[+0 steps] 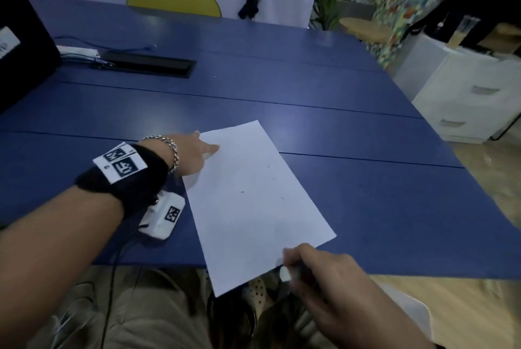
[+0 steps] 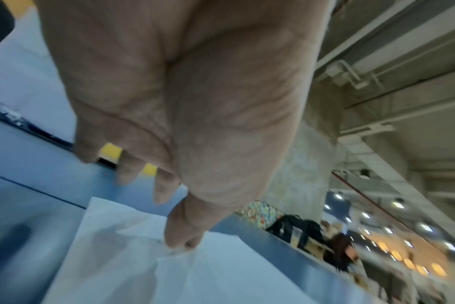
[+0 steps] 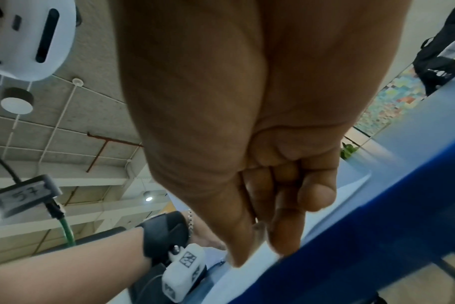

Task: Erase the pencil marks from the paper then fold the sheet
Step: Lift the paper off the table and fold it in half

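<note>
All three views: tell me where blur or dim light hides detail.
Head view: dim overall, the right hand and the eraser smeared, faint pencil marks barely legible on the paper. Left wrist view: left hand and paper soft with blur. Right wrist view: table edge streaked.

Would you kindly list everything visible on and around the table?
paper: one, white, near table edge, overhanging it, few pencil marks left
eraser: one, white, in right hand
table: one, blue
cable slot: one, black, far left of table
black case: one, left edge
chair: one, yellow, beyond table
drawer unit: one, white, right
left hand: presses paper's far corner
right hand: grips eraser at near edge
</note>
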Action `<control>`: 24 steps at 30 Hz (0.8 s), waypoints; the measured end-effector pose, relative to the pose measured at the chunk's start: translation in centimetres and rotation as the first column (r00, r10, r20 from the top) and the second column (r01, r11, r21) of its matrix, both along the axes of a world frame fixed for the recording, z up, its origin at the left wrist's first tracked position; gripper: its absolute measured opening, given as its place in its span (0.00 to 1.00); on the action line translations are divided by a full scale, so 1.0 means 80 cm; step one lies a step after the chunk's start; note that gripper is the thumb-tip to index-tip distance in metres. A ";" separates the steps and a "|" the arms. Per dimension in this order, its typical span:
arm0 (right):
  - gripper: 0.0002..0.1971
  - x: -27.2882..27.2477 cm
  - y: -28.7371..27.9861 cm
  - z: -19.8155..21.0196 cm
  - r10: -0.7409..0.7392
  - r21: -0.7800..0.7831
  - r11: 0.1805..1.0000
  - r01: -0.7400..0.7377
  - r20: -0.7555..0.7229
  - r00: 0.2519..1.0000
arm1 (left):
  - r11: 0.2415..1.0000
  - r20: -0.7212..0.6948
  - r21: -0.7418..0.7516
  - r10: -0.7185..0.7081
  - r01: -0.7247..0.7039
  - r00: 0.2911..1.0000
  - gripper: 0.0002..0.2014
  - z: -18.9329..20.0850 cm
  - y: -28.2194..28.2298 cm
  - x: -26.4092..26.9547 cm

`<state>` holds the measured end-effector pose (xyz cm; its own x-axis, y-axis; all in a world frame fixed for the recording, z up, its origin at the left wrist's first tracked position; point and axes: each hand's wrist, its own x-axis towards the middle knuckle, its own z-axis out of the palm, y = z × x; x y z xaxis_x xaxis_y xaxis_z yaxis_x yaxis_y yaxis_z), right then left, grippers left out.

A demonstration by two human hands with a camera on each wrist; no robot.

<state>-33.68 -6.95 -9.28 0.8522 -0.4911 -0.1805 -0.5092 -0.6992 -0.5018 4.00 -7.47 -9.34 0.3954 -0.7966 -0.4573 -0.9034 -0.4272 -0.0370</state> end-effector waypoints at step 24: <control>0.11 -0.016 -0.103 0.003 -0.381 -0.398 0.856 0.331 -0.053 0.923 | 0.846 -0.118 -0.523 0.046 -0.102 0.992 0.27 -0.025 -0.064 0.036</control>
